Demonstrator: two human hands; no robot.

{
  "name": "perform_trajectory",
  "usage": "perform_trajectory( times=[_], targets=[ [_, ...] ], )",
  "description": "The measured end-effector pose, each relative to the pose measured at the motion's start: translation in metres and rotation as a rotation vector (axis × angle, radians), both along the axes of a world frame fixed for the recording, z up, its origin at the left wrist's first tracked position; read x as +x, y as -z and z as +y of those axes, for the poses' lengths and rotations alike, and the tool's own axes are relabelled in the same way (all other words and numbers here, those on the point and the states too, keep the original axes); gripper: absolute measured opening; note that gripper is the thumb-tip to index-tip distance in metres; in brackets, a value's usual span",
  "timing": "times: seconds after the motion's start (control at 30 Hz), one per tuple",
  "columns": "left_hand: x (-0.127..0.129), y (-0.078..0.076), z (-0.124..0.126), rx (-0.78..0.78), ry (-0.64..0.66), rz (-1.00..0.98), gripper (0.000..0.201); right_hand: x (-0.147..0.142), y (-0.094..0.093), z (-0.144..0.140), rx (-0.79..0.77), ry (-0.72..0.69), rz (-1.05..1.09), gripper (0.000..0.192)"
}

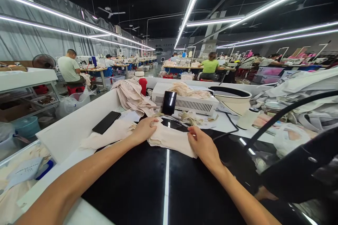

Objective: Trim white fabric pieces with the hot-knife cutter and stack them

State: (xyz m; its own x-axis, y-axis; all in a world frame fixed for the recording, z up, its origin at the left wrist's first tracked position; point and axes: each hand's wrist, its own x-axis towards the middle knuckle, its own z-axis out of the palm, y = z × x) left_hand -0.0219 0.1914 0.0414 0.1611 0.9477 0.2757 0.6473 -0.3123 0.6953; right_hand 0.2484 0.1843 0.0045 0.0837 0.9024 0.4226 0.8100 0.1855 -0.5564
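Note:
A small stack of cream fabric pieces (171,140) lies over the glossy black work surface (137,182), between my two hands. My left hand (144,130) has its fingers closed on the stack's left end. At the right end, my right hand (204,145) pinches the edge with thumb and fingers. A thin, dark, metallic tool (177,121) lies just behind the stack and reaches towards my right fingertips; whether they touch it, I cannot tell. More cream fabric (111,135) spreads beside my left wrist.
Behind the stack are an upright black phone (169,103), a white vented box (182,102) topped with fabric scraps, and a cream bin (232,98). Another black phone (106,122) lies left. A black curved arm (290,110) crosses the right side. People sew at tables beyond.

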Motion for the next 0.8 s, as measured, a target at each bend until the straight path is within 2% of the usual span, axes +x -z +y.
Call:
perform_trajectory(
  times=[0.13,0.27,0.37,0.53,0.67,0.8],
  targets=[
    [0.002,0.0,-0.001,0.031,0.007,0.023,0.044,0.0,0.004,0.002,0.041,-0.001,-0.117,0.028],
    [-0.008,-0.004,0.001,0.04,-0.017,0.064,0.034,-0.001,0.003,-0.003,0.096,-0.016,-0.213,0.027],
    [-0.032,-0.013,0.0,0.041,-0.052,0.117,0.028,-0.003,0.0,-0.013,0.137,-0.06,-0.245,0.029],
    [-0.093,-0.031,-0.017,0.012,-0.138,0.252,0.026,-0.015,-0.003,-0.035,0.159,-0.197,-0.231,0.028],
    [-0.123,-0.028,-0.037,-0.045,-0.167,0.345,0.028,-0.03,-0.003,-0.053,0.166,-0.317,-0.188,0.025],
    [-0.127,-0.02,-0.047,-0.056,-0.193,0.369,0.03,-0.047,-0.005,-0.07,0.15,-0.422,-0.154,0.021]
  ],
)
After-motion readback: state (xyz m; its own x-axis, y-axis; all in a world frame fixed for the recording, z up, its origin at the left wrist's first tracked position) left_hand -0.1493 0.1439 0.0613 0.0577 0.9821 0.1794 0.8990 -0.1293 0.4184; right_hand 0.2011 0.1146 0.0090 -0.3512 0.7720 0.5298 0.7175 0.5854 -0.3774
